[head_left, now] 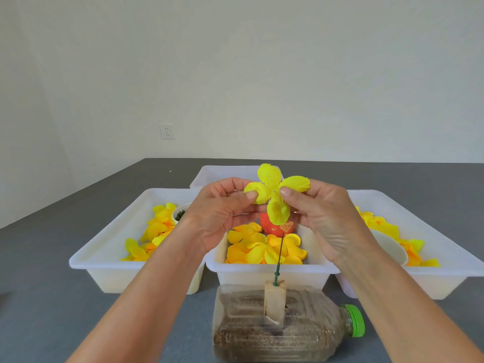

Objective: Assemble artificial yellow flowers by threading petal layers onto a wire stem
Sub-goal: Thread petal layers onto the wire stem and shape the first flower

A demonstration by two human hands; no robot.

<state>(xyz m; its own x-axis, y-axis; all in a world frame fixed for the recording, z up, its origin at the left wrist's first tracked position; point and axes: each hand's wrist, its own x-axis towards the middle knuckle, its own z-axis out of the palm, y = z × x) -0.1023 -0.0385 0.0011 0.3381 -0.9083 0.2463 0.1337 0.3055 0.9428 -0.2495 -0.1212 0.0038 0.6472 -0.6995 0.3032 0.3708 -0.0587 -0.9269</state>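
Two hands, left hand (220, 210) and right hand (322, 213), are pinching a four-lobed yellow petal layer (275, 195), fingers clamped on opposite lobes, above the green wire stem (279, 254) standing in a wooden block (274, 299). Next, I judge, its centre hole needs lowering onto the stem tip.

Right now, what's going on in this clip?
A person is holding a yellow four-petal layer up in both hands, the left hand and right hand each pinching a petal. Below it a green wire stem stands bare in a wooden block set in a bottle lying on its side. The layer is not yet threaded. White trays behind hold more petals.
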